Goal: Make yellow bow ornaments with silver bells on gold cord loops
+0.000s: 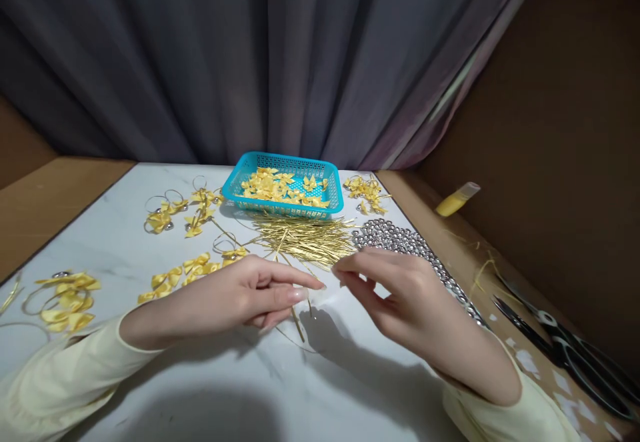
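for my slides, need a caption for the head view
Both hands, left hand and right hand, pinch a thin gold wire near a turquoise basket.

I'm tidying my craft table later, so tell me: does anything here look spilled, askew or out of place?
Nothing is damaged. A yellow tube lies tipped on its side off the white board, by the brown wall. Pale scraps litter the wood beside the scissors. A few gold strands stray from the gold stick pile.

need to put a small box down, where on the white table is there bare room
Bare patches: the near edge of the white table below both hands, and the far left corner beyond the bow loops. Crowded: the middle, with the gold wires, blue basket and silver beads; scissors on the right ledge.
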Available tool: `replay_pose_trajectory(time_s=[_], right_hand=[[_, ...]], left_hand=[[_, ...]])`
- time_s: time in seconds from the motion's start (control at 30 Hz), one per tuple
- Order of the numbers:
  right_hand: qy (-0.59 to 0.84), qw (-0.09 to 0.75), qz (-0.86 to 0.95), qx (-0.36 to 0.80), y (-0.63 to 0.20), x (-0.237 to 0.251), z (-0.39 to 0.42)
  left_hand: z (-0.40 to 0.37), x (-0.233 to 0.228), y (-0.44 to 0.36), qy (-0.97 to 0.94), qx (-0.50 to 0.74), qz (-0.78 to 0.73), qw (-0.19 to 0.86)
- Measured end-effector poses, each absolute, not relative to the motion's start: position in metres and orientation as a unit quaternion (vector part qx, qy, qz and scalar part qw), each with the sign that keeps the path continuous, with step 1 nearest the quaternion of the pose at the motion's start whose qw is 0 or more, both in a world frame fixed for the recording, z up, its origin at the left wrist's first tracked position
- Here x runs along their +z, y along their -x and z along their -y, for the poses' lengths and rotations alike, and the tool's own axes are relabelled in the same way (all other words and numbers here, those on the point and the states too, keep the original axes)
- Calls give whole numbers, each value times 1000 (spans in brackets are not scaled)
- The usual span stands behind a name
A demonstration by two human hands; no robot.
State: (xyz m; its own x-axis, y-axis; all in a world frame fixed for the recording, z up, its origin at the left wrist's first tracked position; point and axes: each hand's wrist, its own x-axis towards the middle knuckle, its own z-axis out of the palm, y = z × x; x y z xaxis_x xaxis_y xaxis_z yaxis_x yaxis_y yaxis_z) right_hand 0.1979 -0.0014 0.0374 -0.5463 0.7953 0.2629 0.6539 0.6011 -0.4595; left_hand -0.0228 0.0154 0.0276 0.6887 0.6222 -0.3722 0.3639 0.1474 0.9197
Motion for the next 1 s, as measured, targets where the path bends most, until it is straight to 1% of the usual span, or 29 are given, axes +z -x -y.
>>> replay_pose_trajectory(time_s=[0.07,0.2,0.37,0.47,0.57,0.63,0.8,1.0], right_hand=[[442,241,852,145,-200,39,2],[413,238,853,211,-198,37,5],[394,254,846,255,-181,25,7],[384,249,823,337,-173,22,5],[378,213,773,463,-171,22,1],[373,201,746,514,-173,24,-2],[371,204,752,505,-182,32,-7],[387,178,801,421,-196,46,-7]], left_hand=[[-16,25,23,-641,109,-379,658],[-16,22,23,-610,135,-366,689],[-15,20,20,-582,148,-359,714],[-15,16,19,-574,147,-355,723],[-16,15,18,-574,151,-352,723],[-16,18,20,-579,154,-351,719],[-16,27,24,-590,156,-354,709],[-17,25,24,-636,95,-359,676]])
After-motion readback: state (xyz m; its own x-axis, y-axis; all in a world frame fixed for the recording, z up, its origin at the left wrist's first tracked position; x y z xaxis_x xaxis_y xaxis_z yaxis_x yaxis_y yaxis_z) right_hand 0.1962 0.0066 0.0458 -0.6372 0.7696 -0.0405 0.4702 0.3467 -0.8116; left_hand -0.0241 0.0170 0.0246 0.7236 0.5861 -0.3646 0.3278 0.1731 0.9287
